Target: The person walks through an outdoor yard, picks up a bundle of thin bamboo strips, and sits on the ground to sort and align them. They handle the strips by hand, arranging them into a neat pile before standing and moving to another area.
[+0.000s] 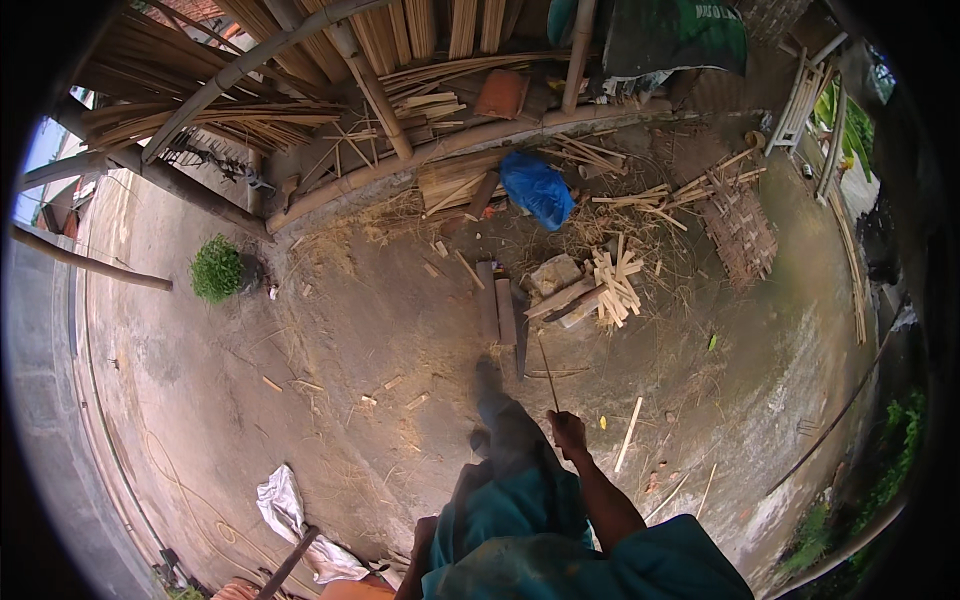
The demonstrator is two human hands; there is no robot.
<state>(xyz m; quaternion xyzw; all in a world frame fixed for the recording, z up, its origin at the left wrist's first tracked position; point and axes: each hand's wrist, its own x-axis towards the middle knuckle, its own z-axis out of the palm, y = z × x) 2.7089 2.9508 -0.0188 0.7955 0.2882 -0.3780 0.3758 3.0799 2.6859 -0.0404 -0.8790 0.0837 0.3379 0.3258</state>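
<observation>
My right hand point(568, 436) is closed around a thin stick point(548, 372), whose far end points toward the chopping block point(554, 276) ahead. On and beside that block lies a loose heap of short split bamboo pieces point(616, 284). My left hand point(426, 528) hangs low beside my left thigh; its fingers are too dark and small to make out. Two short brown wooden planks point(496, 305) lie on the ground in front of my foot. Just right of them is a long dark blade-like piece point(521, 335).
Bundled bamboo strips point(430, 30) stand behind a bamboo frame at the back. A blue plastic bag point(537, 190) lies before the low ledge, with a woven bamboo mat point(740, 232) to its right. A potted plant point(217, 268) and a white sack point(284, 502) are on the left.
</observation>
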